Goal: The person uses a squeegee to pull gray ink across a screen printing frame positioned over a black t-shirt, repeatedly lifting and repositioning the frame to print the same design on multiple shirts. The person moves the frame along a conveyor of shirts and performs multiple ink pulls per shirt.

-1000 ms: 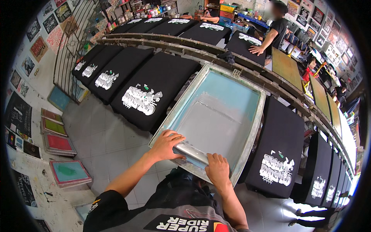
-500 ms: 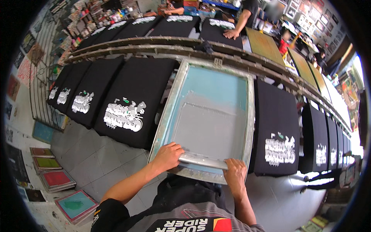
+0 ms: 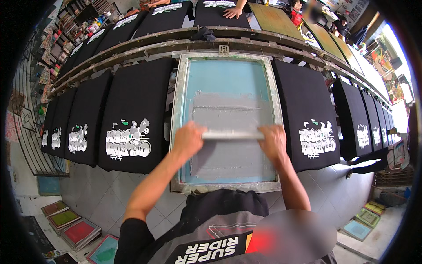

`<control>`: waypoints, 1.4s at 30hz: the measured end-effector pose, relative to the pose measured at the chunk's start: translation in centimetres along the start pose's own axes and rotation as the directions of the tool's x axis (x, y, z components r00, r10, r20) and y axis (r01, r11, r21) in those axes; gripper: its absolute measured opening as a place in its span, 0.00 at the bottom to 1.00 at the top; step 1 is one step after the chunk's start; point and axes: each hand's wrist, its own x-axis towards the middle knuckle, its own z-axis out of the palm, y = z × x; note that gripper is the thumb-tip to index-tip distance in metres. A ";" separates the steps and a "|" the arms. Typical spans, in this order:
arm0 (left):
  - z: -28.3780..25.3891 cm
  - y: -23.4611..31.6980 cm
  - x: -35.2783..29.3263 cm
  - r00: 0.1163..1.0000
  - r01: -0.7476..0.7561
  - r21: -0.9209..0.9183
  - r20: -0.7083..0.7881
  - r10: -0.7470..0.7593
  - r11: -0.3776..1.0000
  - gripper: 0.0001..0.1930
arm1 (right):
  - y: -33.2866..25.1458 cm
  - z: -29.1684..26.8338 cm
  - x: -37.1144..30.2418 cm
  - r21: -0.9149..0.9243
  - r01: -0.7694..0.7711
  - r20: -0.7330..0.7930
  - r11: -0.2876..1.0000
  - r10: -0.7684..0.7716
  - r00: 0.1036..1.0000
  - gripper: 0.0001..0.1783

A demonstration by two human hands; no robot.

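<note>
Squeegee: I have the squeegee [image 3: 233, 135], a pale, long-handled bar, crosswise over the middle part of the screen, nearly level from side to side; I cannot tell whether its lower edge touches the mesh.
Left hand: my view shows the left hand [image 3: 190, 140] gripping the bar's left end, fingers curled over it.
Right hand: the right hand [image 3: 273, 141] has the other end, its fingers likewise closed around the bar.
Ink: I see grey ink [image 3: 228, 156] spread over much of the mesh, both beyond the bar and on the wearer's side of it, with a raised ridge running across its far part.
Screen: the screen frame [image 3: 179, 97] is pale and worn around light blue mesh [image 3: 226, 75], which shows bare at the far end.
Neighbouring boards: on either side I find black fabric, the left piece [image 3: 136, 97] and the right piece [image 3: 303, 97], each printed in white with a small green mark.
Rail: beyond the screen's far edge a long rail [image 3: 145, 53] curves across my fisheye.
Far row: a co-worker's hand [image 3: 232, 12] rests flat, fingers spread, on more black fabric, near a yellowish board [image 3: 274, 20].
</note>
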 end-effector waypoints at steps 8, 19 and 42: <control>0.5 -6.1 14.1 0.985 -0.080 -0.006 -0.152 0.078 0.997 0.15 | 5.0 6.5 14.3 0.001 0.006 0.047 1.000 -0.006 0.999 0.16; 0.7 1.5 -4.1 0.995 -0.075 -0.154 -0.078 0.064 0.985 0.23 | -0.1 1.4 -4.5 0.055 0.034 0.109 0.998 -0.040 0.993 0.20; 4.1 4.6 -10.3 0.939 -0.098 -0.070 -0.336 0.069 0.993 0.19 | -1.2 4.4 -11.4 0.049 0.091 -0.130 0.995 -0.084 0.988 0.23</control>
